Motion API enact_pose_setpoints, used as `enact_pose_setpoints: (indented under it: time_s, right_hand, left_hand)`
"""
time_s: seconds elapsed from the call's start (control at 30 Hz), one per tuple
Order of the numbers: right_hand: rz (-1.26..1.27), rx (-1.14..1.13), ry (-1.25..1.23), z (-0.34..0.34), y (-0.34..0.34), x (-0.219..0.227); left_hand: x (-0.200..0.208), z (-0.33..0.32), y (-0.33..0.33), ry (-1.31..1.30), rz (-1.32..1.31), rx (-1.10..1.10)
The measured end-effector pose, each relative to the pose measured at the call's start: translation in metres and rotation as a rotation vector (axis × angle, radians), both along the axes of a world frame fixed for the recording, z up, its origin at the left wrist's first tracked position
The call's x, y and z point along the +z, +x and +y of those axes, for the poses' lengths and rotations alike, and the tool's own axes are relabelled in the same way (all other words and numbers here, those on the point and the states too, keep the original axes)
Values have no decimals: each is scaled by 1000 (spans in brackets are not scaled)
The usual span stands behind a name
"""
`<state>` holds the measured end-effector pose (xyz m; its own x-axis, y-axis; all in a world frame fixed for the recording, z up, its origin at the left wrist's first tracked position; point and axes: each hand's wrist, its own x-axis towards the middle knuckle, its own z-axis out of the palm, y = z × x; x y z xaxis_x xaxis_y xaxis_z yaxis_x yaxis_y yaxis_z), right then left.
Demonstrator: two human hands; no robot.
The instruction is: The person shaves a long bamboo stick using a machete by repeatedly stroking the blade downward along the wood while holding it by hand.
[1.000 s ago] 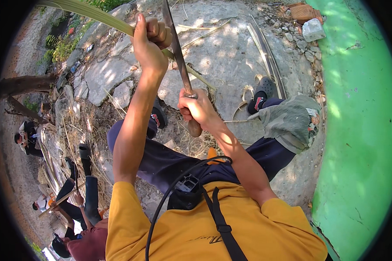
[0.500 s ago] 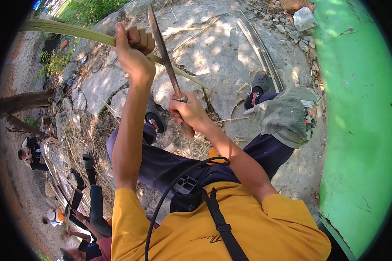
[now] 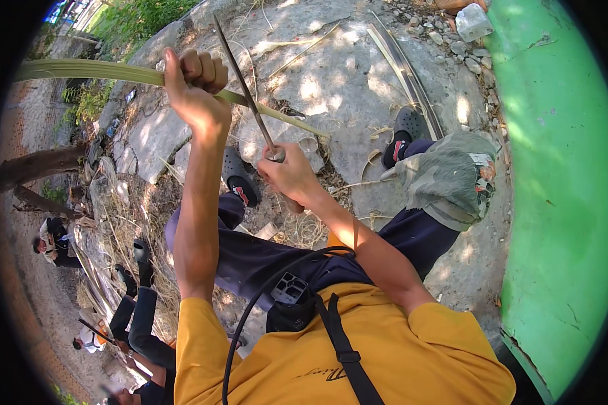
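My left hand is closed around a long, pale green bamboo strip, which runs out to the left. The strip's narrower end comes out on the other side of my fist and slopes down to the right. In my right hand is a long knife, gripped by its wooden handle. The narrow blade points up and to the left, close beside my left fist, and crosses the strip. Whether the blade touches the strip I cannot tell.
Thin shavings lie on the stone ground between my legs. Split strips lie beyond my right shoe. A camouflage cloth covers my right knee. A green wall stands at right. Several people sit at lower left, near a branch.
My left hand has shifted left and slightly down with the bamboo strip. The knife has tipped a little left, and its blade now shows narrower.
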<state>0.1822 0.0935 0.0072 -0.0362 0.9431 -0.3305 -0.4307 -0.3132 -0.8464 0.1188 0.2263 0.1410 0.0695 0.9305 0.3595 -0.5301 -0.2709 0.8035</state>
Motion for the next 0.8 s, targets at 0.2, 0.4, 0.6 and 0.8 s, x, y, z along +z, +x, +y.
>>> enact_pose_setpoints:
  time_s: [0.2, 0.4, 0.6, 0.8]
  right_hand:
    - [210, 21, -227, -15, 21, -43]
    - [264, 157, -10, -6, 27, 30]
    - [150, 46, -42, -15, 15, 4]
    - [172, 89, -2, -3, 15, 34]
  left_hand:
    - [-7, 2, -8, 2, 30, -32]
    - [-3, -6, -1, 64, 33, -130]
    - [-7, -5, 1, 37, 31, -83]
    - [-6, 0, -5, 69, 46, -81]
